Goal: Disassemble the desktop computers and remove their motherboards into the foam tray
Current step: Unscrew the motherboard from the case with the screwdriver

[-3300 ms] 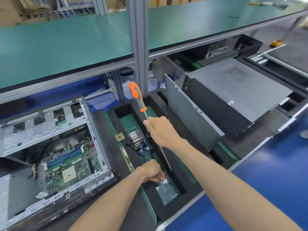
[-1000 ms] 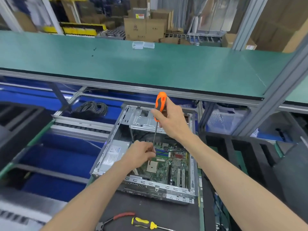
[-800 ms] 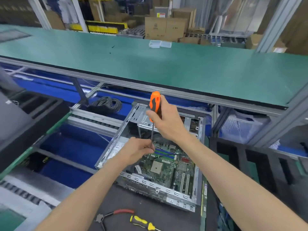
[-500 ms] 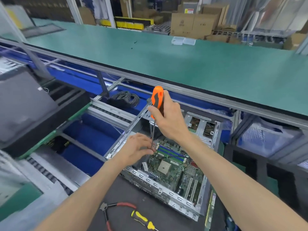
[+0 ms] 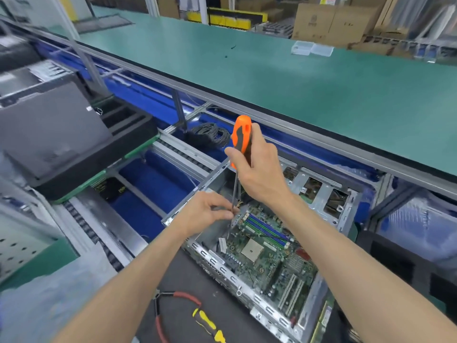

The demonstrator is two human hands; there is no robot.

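An open grey desktop case (image 5: 319,194) lies on the bench with its green motherboard (image 5: 267,258) inside. My right hand (image 5: 259,174) grips the orange handle of a long screwdriver (image 5: 241,139), held upright with its tip down at the board's upper left corner. My left hand (image 5: 207,211) pinches the thin shaft low down, just above the board. A black foam tray (image 5: 400,263) shows at the right edge.
Red-handled pliers (image 5: 173,308) and a yellow screwdriver (image 5: 210,325) lie on the dark mat in front of the case. Another closed grey computer (image 5: 49,129) sits in a black tray at the left. A coil of black cable (image 5: 210,134) lies behind, under the green shelf (image 5: 296,78).
Both hands left the foam tray on the right and came over the open case. Over the last second they stay on the screwdriver at the board's corner while my view swings left.
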